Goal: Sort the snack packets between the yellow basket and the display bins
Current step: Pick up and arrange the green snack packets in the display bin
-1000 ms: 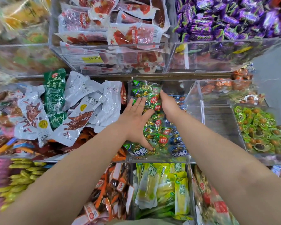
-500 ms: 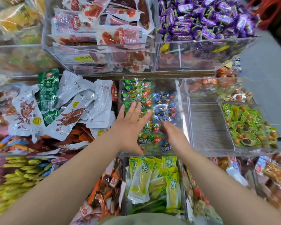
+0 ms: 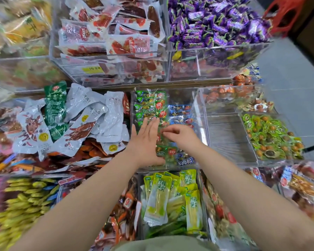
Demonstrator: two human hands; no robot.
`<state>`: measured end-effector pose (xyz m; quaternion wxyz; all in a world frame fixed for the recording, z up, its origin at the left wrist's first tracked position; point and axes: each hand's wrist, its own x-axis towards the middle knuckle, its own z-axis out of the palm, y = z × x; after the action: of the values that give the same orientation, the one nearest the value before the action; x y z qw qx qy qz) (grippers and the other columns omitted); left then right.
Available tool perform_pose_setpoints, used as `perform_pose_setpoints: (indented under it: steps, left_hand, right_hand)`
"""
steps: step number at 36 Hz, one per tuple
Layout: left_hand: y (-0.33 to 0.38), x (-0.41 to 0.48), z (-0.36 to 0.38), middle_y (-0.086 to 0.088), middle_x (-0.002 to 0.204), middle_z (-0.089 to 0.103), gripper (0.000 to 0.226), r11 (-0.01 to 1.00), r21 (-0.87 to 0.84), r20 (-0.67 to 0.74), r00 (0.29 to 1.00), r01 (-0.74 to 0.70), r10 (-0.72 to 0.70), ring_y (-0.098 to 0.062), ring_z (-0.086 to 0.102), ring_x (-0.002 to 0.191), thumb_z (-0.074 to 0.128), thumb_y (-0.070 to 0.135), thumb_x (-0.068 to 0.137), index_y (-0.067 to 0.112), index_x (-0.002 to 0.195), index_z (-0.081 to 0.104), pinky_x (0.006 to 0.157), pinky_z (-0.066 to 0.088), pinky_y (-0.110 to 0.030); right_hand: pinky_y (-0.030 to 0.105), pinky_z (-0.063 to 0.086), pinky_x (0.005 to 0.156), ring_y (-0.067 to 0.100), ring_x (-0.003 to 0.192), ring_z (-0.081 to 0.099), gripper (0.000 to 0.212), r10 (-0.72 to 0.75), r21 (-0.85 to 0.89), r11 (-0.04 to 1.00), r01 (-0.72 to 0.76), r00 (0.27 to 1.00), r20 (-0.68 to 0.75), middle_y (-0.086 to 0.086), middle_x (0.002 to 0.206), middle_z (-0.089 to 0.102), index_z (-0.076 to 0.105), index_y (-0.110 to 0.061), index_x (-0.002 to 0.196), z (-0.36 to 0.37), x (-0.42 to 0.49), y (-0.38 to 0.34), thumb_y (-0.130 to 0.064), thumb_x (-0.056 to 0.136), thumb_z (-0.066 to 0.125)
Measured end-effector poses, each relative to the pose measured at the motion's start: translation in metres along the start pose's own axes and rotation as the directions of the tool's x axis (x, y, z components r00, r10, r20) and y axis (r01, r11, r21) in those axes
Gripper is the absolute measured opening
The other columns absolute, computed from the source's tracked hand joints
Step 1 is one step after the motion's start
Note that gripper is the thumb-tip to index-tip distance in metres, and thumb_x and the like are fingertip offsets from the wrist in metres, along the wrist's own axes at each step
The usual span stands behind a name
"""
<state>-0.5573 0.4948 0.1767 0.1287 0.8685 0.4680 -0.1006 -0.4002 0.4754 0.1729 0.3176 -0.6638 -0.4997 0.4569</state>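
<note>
A clear display bin [image 3: 198, 124] in the middle row holds small green snack packets [image 3: 150, 105] on its left side and blue ones [image 3: 181, 113] on its right. My left hand [image 3: 146, 142] lies flat on the green packets with straight fingers. Just to its right, my right hand [image 3: 179, 137] hovers over the same packets, its fingers curled down onto the green wrappers. Motion blur hides whether it pinches one. No yellow basket is in view.
White and green pouches [image 3: 83, 124] fill the bin to the left, and green round snacks [image 3: 272, 136] the bin at right. Yellow-green packets [image 3: 172, 194] lie nearest me. Red-printed packs [image 3: 116, 38] and purple sweets [image 3: 216, 22] fill the upper tier. A red plastic thing [image 3: 285, 13] stands on the floor.
My right hand has drawn back from the far end of the bin and now sits next to my left hand with curled fingers. My left hand stays flat on the green packets.
</note>
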Motion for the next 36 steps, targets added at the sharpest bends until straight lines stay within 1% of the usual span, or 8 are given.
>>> perform_pose_setpoints:
  steps: [4,10,16,21,24,28,32,36]
  left_hand:
    - [-0.007,0.003,0.003,-0.008,0.158,-0.025,0.146,1.000,0.000,0.036,0.999,-0.005,0.005,-0.022,-0.025,0.144,0.067,0.079,0.056,0.010,0.147,-0.025,0.116,-0.010,-0.048]
    - [-0.015,-0.002,-0.011,-0.012,0.153,-0.033,0.146,0.986,0.149,0.056,0.996,-0.073,0.065,-0.030,-0.030,0.141,0.057,0.090,0.051,0.016,0.149,-0.022,0.112,-0.016,-0.048]
    - [-0.009,-0.019,-0.018,-0.011,0.161,-0.010,0.118,0.953,0.299,0.043,0.998,-0.052,0.041,-0.030,-0.015,0.147,0.050,0.078,0.074,0.011,0.152,-0.007,0.116,-0.010,-0.050]
    - [-0.002,-0.019,-0.013,-0.007,0.162,0.003,0.107,0.981,0.160,0.110,0.990,-0.107,0.090,-0.023,-0.001,0.149,0.053,0.064,0.082,0.009,0.152,-0.007,0.119,-0.003,-0.048]
    - [0.001,-0.014,-0.003,-0.006,0.162,-0.002,0.106,0.983,0.128,0.065,0.990,-0.129,0.121,-0.021,-0.005,0.149,0.052,0.063,0.082,0.010,0.152,-0.007,0.118,-0.008,-0.046]
    - [0.001,-0.007,0.009,-0.008,0.161,-0.012,0.112,0.986,0.121,0.004,0.994,-0.113,0.114,-0.022,-0.015,0.147,0.049,0.072,0.077,0.015,0.153,-0.009,0.116,-0.012,-0.046]
    - [-0.003,-0.003,0.015,-0.007,0.161,-0.011,0.116,0.991,0.101,-0.060,0.994,-0.090,0.096,-0.021,-0.014,0.148,0.048,0.082,0.069,0.021,0.153,-0.003,0.113,-0.014,-0.042]
    - [0.000,0.005,0.012,-0.007,0.157,-0.027,0.130,0.990,0.140,-0.023,1.000,-0.002,0.005,-0.024,-0.028,0.143,0.050,0.089,0.060,0.027,0.148,-0.022,0.106,-0.019,-0.061]
  right_hand:
    - [0.016,0.045,0.079,0.002,0.089,0.060,0.010,0.073,0.134,0.989,-0.061,0.994,-0.080,-0.014,0.097,0.065,0.065,-0.030,0.099,-0.007,-0.021,0.023,-0.032,0.090,0.061]
    - [0.000,0.043,0.073,-0.016,0.087,0.059,0.013,-0.004,0.156,0.988,0.017,0.997,-0.081,-0.029,0.090,0.066,0.066,-0.039,0.095,-0.007,-0.054,0.049,-0.028,0.088,0.063]
    - [0.003,0.044,0.072,-0.012,0.081,0.061,0.019,-0.021,0.080,0.996,0.028,0.995,-0.095,-0.018,0.090,0.067,0.071,-0.028,0.097,0.001,-0.053,0.051,-0.023,0.079,0.074]
    - [0.016,0.044,0.069,0.001,0.072,0.057,0.006,-0.141,0.001,0.990,0.141,0.990,-0.001,-0.008,0.074,0.066,0.075,-0.021,0.078,0.022,-0.034,0.023,-0.017,0.075,0.077]
    - [0.026,0.046,0.073,0.013,0.076,0.058,0.006,-0.091,0.042,0.995,0.091,0.996,0.000,0.012,0.085,0.069,0.074,-0.008,0.083,0.032,-0.026,0.016,-0.010,0.077,0.074]
    - [0.020,0.048,0.074,0.007,0.077,0.062,0.008,-0.063,0.118,0.991,0.059,0.998,0.030,-0.004,0.083,0.069,0.073,-0.021,0.085,0.022,-0.027,0.023,-0.015,0.081,0.072]
    - [0.029,0.051,0.091,0.013,0.100,0.065,0.019,0.023,0.422,0.907,-0.002,0.999,-0.045,-0.007,0.099,0.071,0.070,-0.033,0.090,0.007,-0.039,0.038,-0.016,0.091,0.059]
    - [0.019,0.040,0.099,0.002,0.119,0.048,0.048,0.021,0.201,0.979,-0.024,1.000,0.013,-0.013,0.128,0.051,0.051,-0.031,0.126,0.006,-0.053,0.057,-0.006,0.086,0.060]
